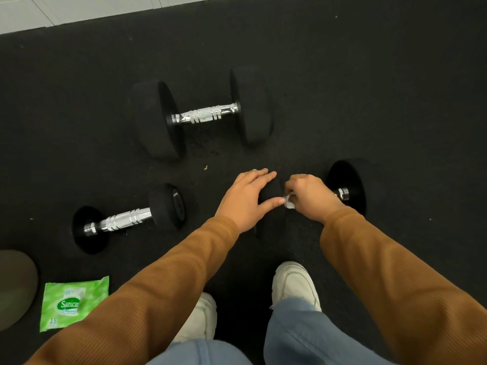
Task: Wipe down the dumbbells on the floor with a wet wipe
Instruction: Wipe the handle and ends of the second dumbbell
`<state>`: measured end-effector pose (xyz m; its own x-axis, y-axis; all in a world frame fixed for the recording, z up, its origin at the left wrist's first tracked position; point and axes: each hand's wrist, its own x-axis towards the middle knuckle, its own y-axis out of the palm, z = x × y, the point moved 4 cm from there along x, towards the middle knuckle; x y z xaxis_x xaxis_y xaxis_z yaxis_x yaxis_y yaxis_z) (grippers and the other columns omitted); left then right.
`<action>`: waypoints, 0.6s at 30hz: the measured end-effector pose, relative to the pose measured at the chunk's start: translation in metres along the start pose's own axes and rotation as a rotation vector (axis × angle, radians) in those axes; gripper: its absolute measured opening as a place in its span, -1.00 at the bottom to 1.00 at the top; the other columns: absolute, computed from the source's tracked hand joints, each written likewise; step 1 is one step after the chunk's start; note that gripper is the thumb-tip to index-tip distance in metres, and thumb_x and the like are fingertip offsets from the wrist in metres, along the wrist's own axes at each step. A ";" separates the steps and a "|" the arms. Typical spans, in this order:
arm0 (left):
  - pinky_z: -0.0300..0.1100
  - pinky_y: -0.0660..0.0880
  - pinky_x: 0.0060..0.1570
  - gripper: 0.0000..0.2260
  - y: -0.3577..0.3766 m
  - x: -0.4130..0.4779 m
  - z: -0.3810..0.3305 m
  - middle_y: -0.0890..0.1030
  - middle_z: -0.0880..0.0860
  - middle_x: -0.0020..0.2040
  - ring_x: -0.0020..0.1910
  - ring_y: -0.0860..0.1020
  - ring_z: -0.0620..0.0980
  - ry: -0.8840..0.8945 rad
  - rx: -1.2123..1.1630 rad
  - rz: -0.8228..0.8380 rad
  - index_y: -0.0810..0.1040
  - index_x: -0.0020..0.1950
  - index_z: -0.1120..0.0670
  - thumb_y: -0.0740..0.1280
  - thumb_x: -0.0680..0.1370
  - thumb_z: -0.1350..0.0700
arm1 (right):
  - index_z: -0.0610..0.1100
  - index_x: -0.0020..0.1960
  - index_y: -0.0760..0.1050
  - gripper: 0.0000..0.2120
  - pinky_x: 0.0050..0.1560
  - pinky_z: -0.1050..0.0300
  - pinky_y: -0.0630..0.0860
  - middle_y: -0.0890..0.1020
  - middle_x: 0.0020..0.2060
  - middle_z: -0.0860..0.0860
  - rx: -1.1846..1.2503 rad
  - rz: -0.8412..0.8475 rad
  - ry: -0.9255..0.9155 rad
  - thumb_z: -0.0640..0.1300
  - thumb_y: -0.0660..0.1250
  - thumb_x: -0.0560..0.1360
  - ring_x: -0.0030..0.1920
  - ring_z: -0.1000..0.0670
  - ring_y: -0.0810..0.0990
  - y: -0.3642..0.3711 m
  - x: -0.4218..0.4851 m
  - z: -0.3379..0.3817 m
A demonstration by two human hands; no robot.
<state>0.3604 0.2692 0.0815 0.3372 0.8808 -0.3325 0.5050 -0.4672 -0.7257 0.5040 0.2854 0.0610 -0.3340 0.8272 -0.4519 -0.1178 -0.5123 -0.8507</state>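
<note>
Here, left hand (245,198) open on the dumbbell head (272,191), right hand (311,198) tight round the wipe (289,202); open mat (395,101) beyond.

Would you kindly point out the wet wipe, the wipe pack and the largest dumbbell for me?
wet wipe (289,202): head view, on the white crumpled bit that shows.
wipe pack (71,302): head view, on the middle of its green front.
largest dumbbell (204,115): head view, on its knurled chrome handle.
</note>
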 end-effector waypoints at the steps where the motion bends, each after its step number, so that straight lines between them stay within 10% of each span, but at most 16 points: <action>1: -0.10 0.10 0.44 -0.42 0.000 0.000 0.000 0.23 -0.06 0.48 0.47 0.12 -0.07 0.001 0.002 -0.001 0.19 0.48 -0.06 0.26 0.51 -0.16 | -0.11 0.15 0.53 -0.75 0.13 0.10 0.49 0.51 0.08 -0.01 0.000 -0.011 -0.013 -0.25 0.34 0.48 0.13 -0.02 0.50 0.000 -0.002 -0.001; 18: -0.09 0.11 0.43 -0.42 -0.001 0.000 -0.002 0.23 -0.06 0.48 0.46 0.12 -0.07 -0.019 -0.008 0.009 0.19 0.48 -0.06 0.27 0.51 -0.15 | -0.15 0.18 0.52 -0.74 0.16 0.15 0.40 0.54 0.07 -0.04 0.065 -0.150 0.003 -0.29 0.31 0.50 0.15 -0.02 0.46 0.002 -0.017 -0.011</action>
<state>0.3615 0.2697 0.0834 0.3271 0.8777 -0.3502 0.5079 -0.4758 -0.7181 0.5192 0.2729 0.0636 -0.3051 0.8961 -0.3224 -0.2263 -0.3971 -0.8894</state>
